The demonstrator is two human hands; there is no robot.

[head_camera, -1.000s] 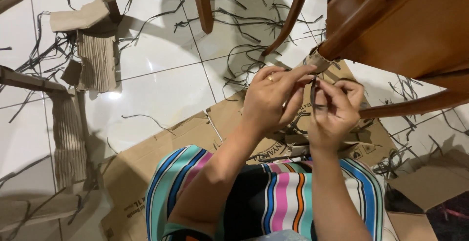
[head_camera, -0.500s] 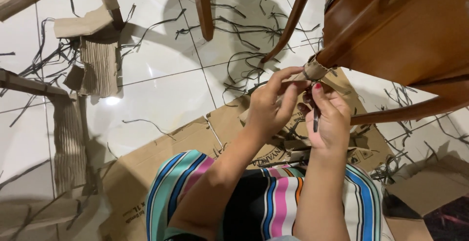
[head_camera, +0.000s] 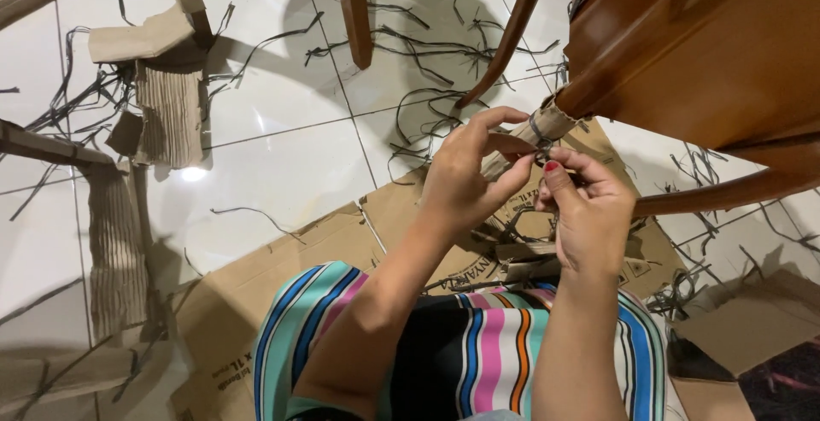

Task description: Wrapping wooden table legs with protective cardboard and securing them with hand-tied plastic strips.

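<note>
head view: both hands (head_camera: 530,186) pinch a rolled cardboard strip (head_camera: 528,141).

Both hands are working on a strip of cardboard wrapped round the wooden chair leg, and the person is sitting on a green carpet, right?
Not quite. The head view shows both hands, left and right, at the cardboard strip on the wooden chair leg, but the floor is white tile with flattened cardboard under the person, not green carpet.

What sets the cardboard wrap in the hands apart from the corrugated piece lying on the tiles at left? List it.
The cardboard wrap is curled around a chair leg and pinched by the left hand and right hand; the corrugated piece lies flat and untouched on the tiles. The wrap looks narrower. Both are brown cardboard.
</note>
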